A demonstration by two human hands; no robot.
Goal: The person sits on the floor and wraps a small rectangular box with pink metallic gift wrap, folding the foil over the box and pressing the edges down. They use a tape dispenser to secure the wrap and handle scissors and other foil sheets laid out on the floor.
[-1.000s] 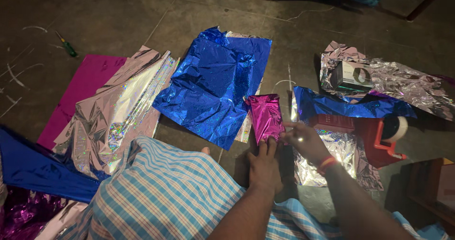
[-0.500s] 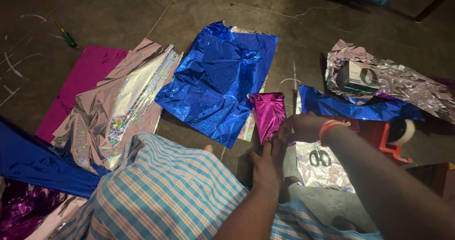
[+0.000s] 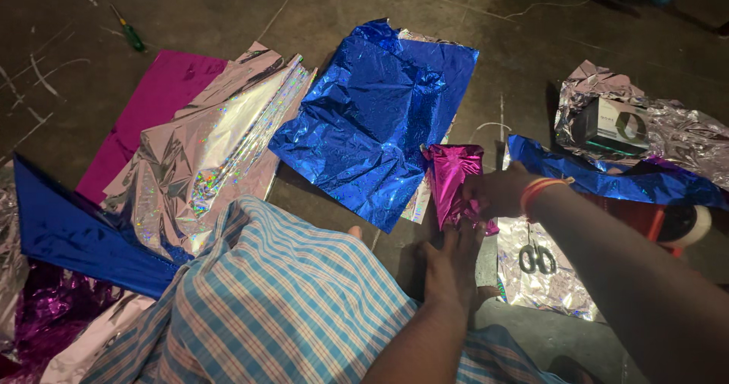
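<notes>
Both hands on a small magenta foil piece point(image 3: 453, 183), floor work.

Right hand point(image 3: 501, 192) has its grip pinched on the foil's right edge; left hand point(image 3: 454, 266) presses flat at its lower edge, grip released. Blue foil sheet point(image 3: 376, 118) lies just left; scissors point(image 3: 538, 258) on silver foil point(image 3: 558, 289) below right; a dark box point(image 3: 613, 124) beyond; bare floor point(image 3: 395, 240) near the left hand.
</notes>
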